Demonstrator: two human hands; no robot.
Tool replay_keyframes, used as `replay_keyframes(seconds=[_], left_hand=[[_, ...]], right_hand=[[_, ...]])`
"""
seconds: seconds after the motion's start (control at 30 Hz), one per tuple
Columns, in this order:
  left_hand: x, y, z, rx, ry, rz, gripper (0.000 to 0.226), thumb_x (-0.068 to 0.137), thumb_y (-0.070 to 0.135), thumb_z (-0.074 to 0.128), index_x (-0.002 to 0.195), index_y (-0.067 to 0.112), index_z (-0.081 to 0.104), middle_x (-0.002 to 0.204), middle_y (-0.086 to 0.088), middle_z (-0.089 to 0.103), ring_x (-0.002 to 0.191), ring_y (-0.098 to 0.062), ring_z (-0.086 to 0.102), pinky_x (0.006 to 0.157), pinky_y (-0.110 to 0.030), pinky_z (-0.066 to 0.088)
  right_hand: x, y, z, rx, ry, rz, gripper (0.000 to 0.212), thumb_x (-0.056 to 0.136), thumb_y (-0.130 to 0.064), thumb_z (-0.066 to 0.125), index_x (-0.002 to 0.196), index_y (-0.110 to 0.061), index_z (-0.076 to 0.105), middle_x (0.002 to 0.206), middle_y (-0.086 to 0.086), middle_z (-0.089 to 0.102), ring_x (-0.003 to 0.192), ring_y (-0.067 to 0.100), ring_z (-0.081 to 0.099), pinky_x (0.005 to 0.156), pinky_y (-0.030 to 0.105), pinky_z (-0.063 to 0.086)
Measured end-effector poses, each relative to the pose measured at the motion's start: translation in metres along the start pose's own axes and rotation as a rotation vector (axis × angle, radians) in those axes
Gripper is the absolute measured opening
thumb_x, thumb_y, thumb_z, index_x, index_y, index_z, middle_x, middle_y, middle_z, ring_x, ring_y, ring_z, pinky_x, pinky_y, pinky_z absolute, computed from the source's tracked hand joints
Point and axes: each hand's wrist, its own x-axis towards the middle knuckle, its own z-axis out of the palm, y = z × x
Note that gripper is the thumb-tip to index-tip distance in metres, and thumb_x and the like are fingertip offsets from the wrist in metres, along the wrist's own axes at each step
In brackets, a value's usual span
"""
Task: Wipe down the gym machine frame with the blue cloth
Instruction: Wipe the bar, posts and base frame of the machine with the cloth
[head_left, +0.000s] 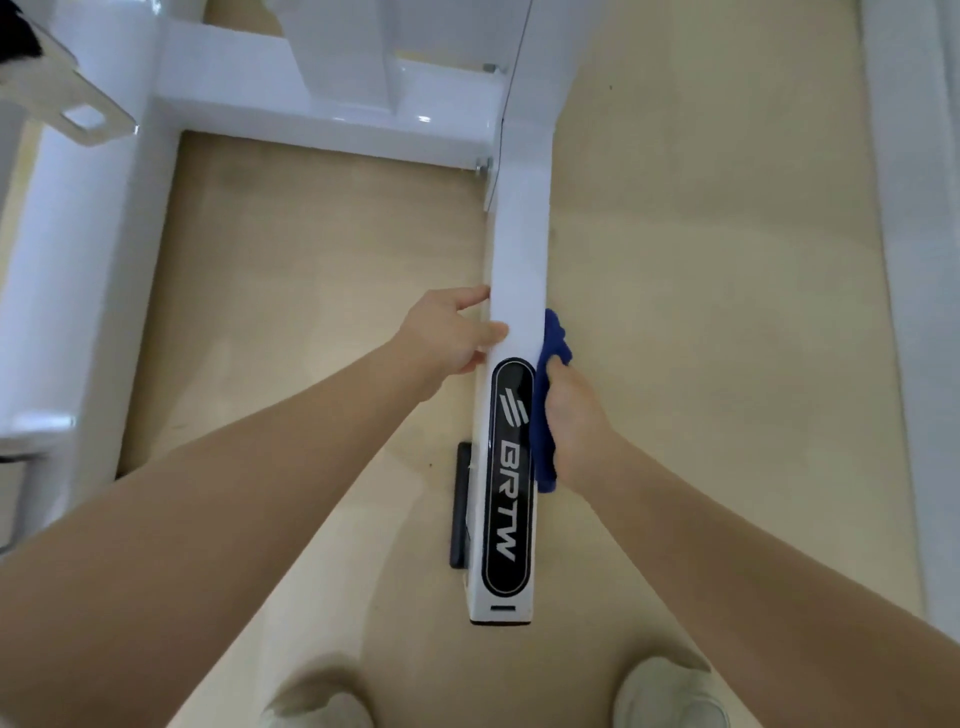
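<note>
The right hand (574, 421) grips a bunched blue cloth (551, 374) and presses it against the right side of the white frame bar (521, 270), level with the top of the black BRTW label (509, 478). The left hand (452, 338) rests on the bar's left edge just above the label, thumb on the top face and fingers seemingly curled round the side, though they are mostly hidden. Two pale shoes (670, 693) stand on the tan floor (322, 291) below the bar's near end.

Pale shoes (670, 696) on tan wooden floor (701, 312).
</note>
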Motion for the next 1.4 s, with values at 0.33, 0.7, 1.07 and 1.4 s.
replay_keyframes(seconds=[0.33,0.7,1.07,1.4], left_hand=[[0.004,-0.007,0.004,0.028,0.050,0.059,0.057,0.076,0.021,0.067,0.131,0.028,0.054,0.119,-0.001,0.065,0.102,-0.024,0.065,0.091,-0.040,0.052],[-0.004,-0.010,-0.033,-0.082,-0.143,-0.167,0.032,0.092,0.005,0.048,0.116,0.025,0.058,0.101,0.000,0.068,0.083,-0.015,0.066,0.084,-0.029,0.052],[-0.044,-0.040,-0.092,0.032,0.222,-0.211,0.026,0.094,0.008,0.043,0.117,0.014,0.054,0.084,-0.002,0.067,0.070,-0.015,0.061,0.066,-0.022,0.045],[-0.035,-0.012,-0.058,0.199,0.200,-0.145,0.034,0.091,0.010,0.047,0.124,0.013,0.054,0.095,-0.002,0.064,0.084,-0.017,0.060,0.062,-0.015,0.043]], right_hand=[[-0.001,0.020,0.005,0.100,0.046,0.019,0.044,0.102,-0.038,0.027,0.138,-0.018,0.044,0.133,0.002,0.053,0.120,0.024,0.051,0.106,0.042,0.038],[0.016,-0.014,0.012,-1.074,0.212,-1.284,0.038,0.089,-0.029,0.040,0.116,-0.016,0.063,0.133,-0.003,0.055,0.130,0.019,0.039,0.102,0.046,0.026],[0.039,-0.114,0.051,-2.215,-0.210,-1.273,0.041,0.097,-0.034,0.028,0.067,-0.015,0.050,0.100,0.005,0.065,0.085,0.022,0.049,0.074,0.032,0.025],[0.049,-0.127,0.025,-1.990,-0.674,-1.531,0.047,0.100,-0.040,0.022,0.096,-0.021,0.065,0.101,-0.005,0.064,0.097,0.018,0.051,0.084,0.033,0.034]])
